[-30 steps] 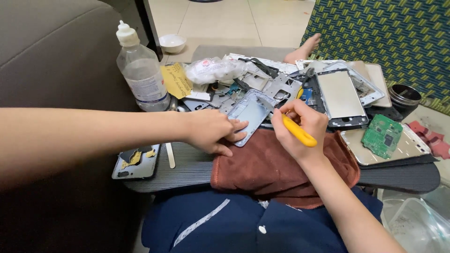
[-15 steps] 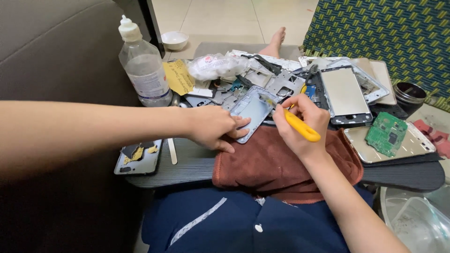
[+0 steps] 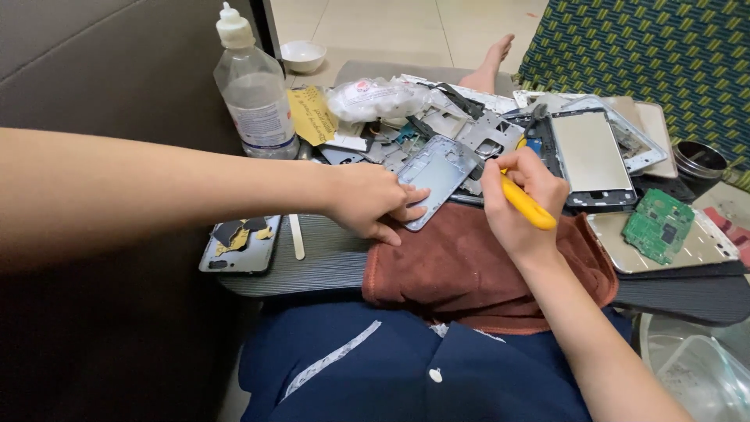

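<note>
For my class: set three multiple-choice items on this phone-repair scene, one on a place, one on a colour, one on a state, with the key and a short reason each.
1. Where does the green circuit board lie?
A. on a gold phone back at the right
B. under the clear bottle
C. in the white bowl

2. What colour is the tool in the right hand?
A. red
B. yellow
C. black

3. What is the left hand doing?
A. lifting the bottle
B. resting open on the cloth
C. pressing fingers on the grey phone frame

Key: 1 A, the board sits on the gold phone back; 2 B, the handle is plainly yellow; 3 C, fingertips pin the frame's near end above the brown cloth.
</note>
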